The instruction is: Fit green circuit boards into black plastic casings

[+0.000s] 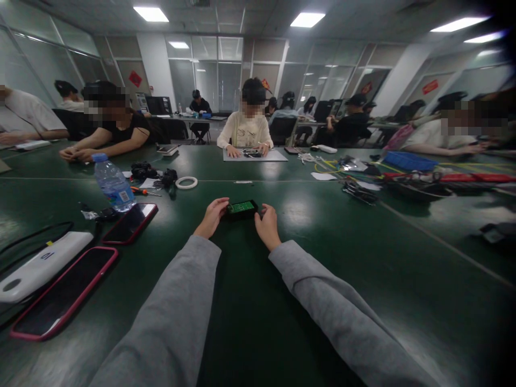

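A small black case with a green circuit board point(243, 207) in it is in front of me, low over the green table point(242, 269). My left hand point(213, 217) grips its left end, fingers along the far edge and thumb nearer me. At the right end my right hand point(267, 224) is closed, with the thumb against the case's corner and the fingers curled. A dark bit shows between that thumb and forefinger; whether it is part of the case I cannot make out.
On my left lie two red-edged phones point(131, 222), a white handheld device point(44, 267), a water bottle point(114, 183), an orange screwdriver point(141, 191) and a tape roll point(186, 183). Cables and a blue tray point(410, 160) are at right. Across the table a person point(245, 131) works on a pale mat.
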A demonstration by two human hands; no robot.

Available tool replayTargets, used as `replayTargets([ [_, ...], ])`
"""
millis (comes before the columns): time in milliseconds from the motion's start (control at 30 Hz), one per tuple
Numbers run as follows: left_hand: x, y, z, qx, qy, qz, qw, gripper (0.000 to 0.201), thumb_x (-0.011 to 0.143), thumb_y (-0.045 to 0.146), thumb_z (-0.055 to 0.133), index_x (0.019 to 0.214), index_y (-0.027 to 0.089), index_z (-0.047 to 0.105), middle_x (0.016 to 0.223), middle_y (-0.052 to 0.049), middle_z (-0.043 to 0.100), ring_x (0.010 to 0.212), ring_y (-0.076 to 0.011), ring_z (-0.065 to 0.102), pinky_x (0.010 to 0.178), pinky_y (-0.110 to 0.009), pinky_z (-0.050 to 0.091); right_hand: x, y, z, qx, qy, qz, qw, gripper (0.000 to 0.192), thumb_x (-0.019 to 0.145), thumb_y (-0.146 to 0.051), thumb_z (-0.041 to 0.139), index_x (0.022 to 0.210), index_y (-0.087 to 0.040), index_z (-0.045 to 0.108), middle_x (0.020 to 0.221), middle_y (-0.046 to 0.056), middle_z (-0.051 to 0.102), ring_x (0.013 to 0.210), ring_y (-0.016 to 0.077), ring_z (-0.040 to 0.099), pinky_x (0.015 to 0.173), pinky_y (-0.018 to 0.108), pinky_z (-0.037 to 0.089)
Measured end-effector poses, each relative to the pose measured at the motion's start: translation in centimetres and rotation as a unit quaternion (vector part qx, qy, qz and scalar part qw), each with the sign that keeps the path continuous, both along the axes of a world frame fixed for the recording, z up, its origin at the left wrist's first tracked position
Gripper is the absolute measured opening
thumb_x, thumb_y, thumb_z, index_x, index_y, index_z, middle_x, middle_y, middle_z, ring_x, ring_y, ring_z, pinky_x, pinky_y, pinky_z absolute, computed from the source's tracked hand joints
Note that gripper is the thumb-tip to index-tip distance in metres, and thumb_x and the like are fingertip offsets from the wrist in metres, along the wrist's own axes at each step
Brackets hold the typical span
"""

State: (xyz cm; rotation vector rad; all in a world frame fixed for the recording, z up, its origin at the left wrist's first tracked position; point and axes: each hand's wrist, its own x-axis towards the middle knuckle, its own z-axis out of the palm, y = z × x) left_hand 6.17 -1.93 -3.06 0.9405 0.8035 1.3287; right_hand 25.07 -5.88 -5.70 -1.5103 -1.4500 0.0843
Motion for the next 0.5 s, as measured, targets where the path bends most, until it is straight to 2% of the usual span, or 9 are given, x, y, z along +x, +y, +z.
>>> replayTargets([
  [67, 0.0, -0.1, 0.0, -0.001, 0.018, -0.002, 1.000, 0.022, 0.071, 0.020, 0.069, 0.092, 0.016, 0.066, 0.082, -0.001, 0.065, 0.073, -0.0082, 0.059, 0.070, -0.022, 0.043, 0.2, 0.1, 0.2, -0.019, 0.051, 0.027, 0.998, 0.038, 0.083, -0.021, 0.045, 0.119, -0.008, 0.047, 0.094, 0.013, 0.058, 0.089, 0.0242, 0.055, 0.086, 0.042, 0.045],
  [233, 0.2, -1.3, 0.9, 0.025, 0.092, -0.070, 0.993, 0.022, 0.073, 0.028, 0.068, 0.090, 0.014, 0.067, 0.075, -0.004, 0.067, 0.070, -0.0115, 0.061, 0.071, -0.026, 0.044, 0.1, -0.2, 0.6, -0.044, 0.145, 0.078, 0.985, 0.039, 0.089, -0.031, 0.042, 0.123, -0.013, 0.044, 0.087, 0.007, 0.064, 0.082, 0.0208, 0.060, 0.081, 0.036, 0.046],
  [300, 0.1, -1.7, 1.3, 0.028, 0.113, -0.098, 0.988, 0.024, 0.073, 0.030, 0.068, 0.091, 0.013, 0.066, 0.074, -0.005, 0.069, 0.070, -0.0129, 0.063, 0.072, -0.028, 0.046, 0.0, -0.4, 0.9, -0.057, 0.173, 0.105, 0.978, 0.040, 0.091, -0.042, 0.042, 0.121, -0.016, 0.047, 0.090, 0.007, 0.065, 0.085, 0.0206, 0.061, 0.081, 0.035, 0.046],
  [433, -0.1, -2.2, 1.6, 0.029, 0.141, -0.191, 0.971, 0.033, 0.074, 0.035, 0.069, 0.098, 0.012, 0.068, 0.089, -0.012, 0.073, 0.087, -0.0195, 0.067, 0.083, -0.033, 0.047, -0.3, -0.9, 1.5, -0.067, 0.176, 0.182, 0.965, 0.047, 0.092, -0.059, 0.036, 0.106, -0.020, 0.058, 0.102, 0.007, 0.064, 0.098, 0.0200, 0.059, 0.089, 0.034, 0.044],
  [500, -0.2, -2.3, 1.6, 0.029, 0.142, -0.207, 0.968, 0.034, 0.073, 0.035, 0.070, 0.099, 0.012, 0.069, 0.093, -0.013, 0.072, 0.090, -0.0203, 0.067, 0.085, -0.033, 0.047, -0.3, -1.0, 1.6, -0.063, 0.169, 0.208, 0.961, 0.046, 0.087, -0.058, 0.049, 0.110, -0.019, 0.056, 0.108, 0.007, 0.062, 0.101, 0.0201, 0.058, 0.091, 0.034, 0.044],
])
